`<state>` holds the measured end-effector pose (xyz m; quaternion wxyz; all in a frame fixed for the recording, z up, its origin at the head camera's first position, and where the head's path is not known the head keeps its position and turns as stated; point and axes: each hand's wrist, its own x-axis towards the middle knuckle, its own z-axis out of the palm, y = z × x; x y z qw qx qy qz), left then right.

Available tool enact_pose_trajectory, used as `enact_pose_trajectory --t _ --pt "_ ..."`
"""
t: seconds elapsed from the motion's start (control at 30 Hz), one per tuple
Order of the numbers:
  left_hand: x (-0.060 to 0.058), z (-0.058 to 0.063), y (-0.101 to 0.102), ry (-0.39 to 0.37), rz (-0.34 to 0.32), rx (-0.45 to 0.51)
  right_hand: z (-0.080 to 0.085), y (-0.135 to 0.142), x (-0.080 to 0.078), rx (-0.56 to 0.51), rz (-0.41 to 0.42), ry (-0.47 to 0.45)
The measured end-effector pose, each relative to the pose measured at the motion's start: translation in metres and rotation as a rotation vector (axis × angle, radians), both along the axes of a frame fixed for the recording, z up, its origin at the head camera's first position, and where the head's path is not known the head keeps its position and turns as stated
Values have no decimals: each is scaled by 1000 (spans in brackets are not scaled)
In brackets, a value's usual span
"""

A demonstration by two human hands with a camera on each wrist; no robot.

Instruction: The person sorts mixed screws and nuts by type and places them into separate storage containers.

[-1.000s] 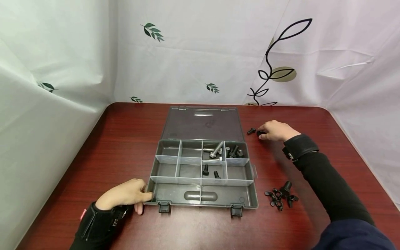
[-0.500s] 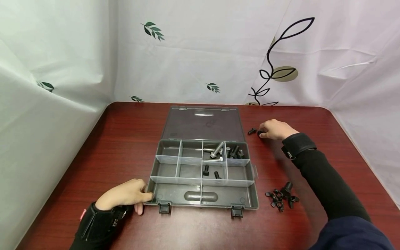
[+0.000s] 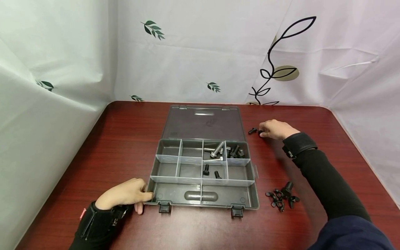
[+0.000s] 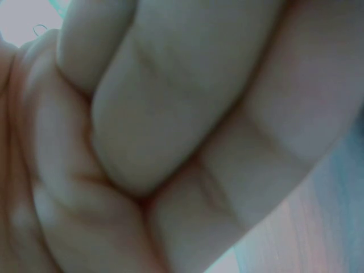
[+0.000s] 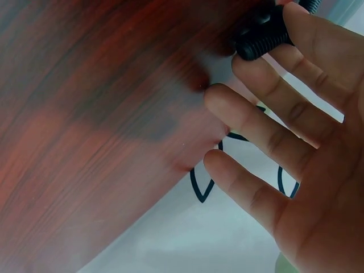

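A grey see-through compartment box [image 3: 175, 192] lies with its lid [image 3: 203, 123] folded back on the table. My left hand [image 3: 125, 193] grips its front left corner, thumb over the rim and the other fingers curled, as the left wrist view shows. Far right, my right hand [image 3: 275, 129] pinches a black bolt [image 5: 263, 38] between thumb and fingertips, close to the tabletop; the remaining fingers are spread. Another black bolt [image 3: 252, 131] lies just left of it. Inside the box are silver bolts [image 3: 217, 150], a group of black bolts [image 3: 235, 152] and two single black bolts [image 3: 206, 169].
Right of the box sits a small pile of black wing nuts [image 3: 277, 198] with a larger black piece [image 3: 286, 189], below my right forearm. Two black latches [image 3: 236, 211] stick out from the box's front. White curtain [image 3: 187, 62] surrounds the dark red table [image 3: 131, 139].
The right hand has barely moved, its fingers drawing in slightly over the black bolt. My left hand stays at the box corner. The head view has shifted very slightly.
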<state>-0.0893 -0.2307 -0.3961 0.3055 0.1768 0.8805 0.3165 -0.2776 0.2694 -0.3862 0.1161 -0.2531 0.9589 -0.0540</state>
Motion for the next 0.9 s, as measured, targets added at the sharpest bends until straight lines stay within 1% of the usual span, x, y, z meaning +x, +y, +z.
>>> enact_pose_trajectory --t 0.23,0.43,0.53,0.77,0.9 --pt "0 0 0 4 -3 -12 6 4 2 -32 25 2" --pt "0 0 1 12 -7 -12 18 5 5 -33 42 28" --pt "0 0 1 17 -8 -12 24 4 6 -34 58 30" --pt "0 0 1 16 -13 -7 34 0 9 -31 58 30" --pt "1 0 1 16 -10 -8 40 -3 11 -49 66 26"
